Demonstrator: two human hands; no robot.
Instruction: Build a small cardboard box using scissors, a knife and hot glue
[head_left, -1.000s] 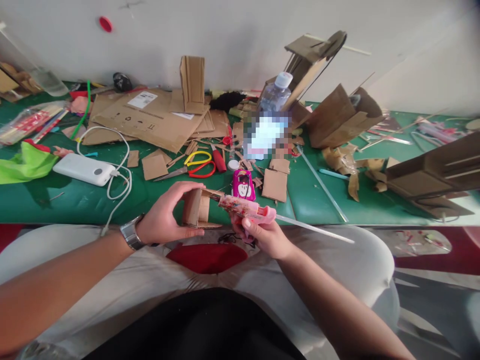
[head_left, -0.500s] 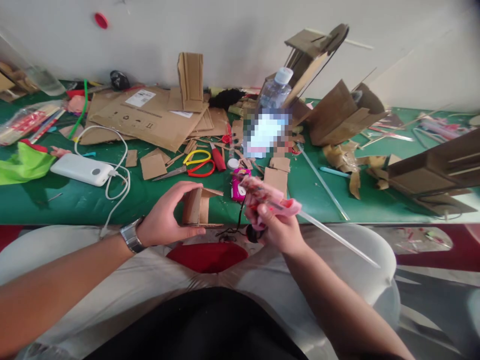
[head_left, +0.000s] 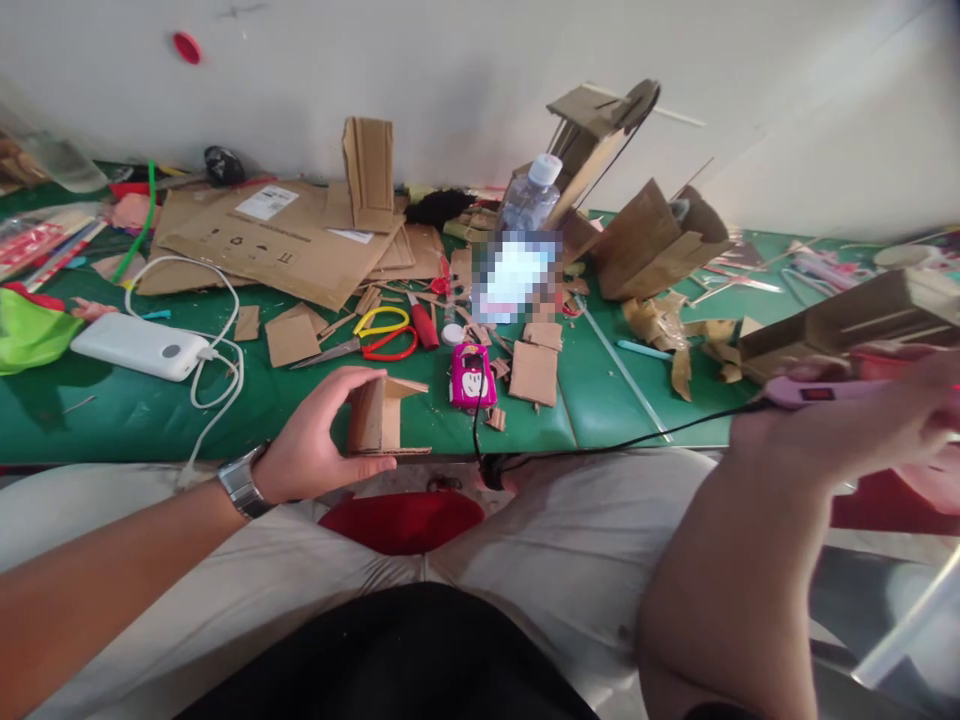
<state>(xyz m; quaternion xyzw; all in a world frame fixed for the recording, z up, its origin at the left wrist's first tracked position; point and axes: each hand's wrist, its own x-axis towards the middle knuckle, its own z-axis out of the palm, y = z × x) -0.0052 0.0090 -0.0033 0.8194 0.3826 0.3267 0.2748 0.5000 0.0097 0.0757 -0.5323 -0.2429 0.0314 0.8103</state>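
your left hand (head_left: 311, 440) is holding a small cardboard box (head_left: 367, 415) at the front edge of the green table (head_left: 600, 415). your thumb is pressing under it, your fingers are curling over its top, and the box is sitting tight between them. its open side is facing right. a shiny watch (head_left: 246, 482) is hugging your left wrist.

your right hand (head_left: 840, 440) is reaching far out to the right, past the table's front edge. it is looking blurry, but it is wrapping around a pink glue gun (head_left: 795, 393). a black cord (head_left: 637, 440) is running from the gun's handle back along the front edge. the gun's tip is hiding, so you cannot tell where it is pointing.

just right of the box, a bright pink thing (head_left: 471, 377) with a white face is lying near the front edge. behind the box, scissors (head_left: 365, 348) with yellow and orange handles are lying beside a red-handled tool (head_left: 425, 325). a white power bank (head_left: 135, 347) is resting toward the front left corner. big flat cardboard (head_left: 262, 240) is spreading near the back edge.
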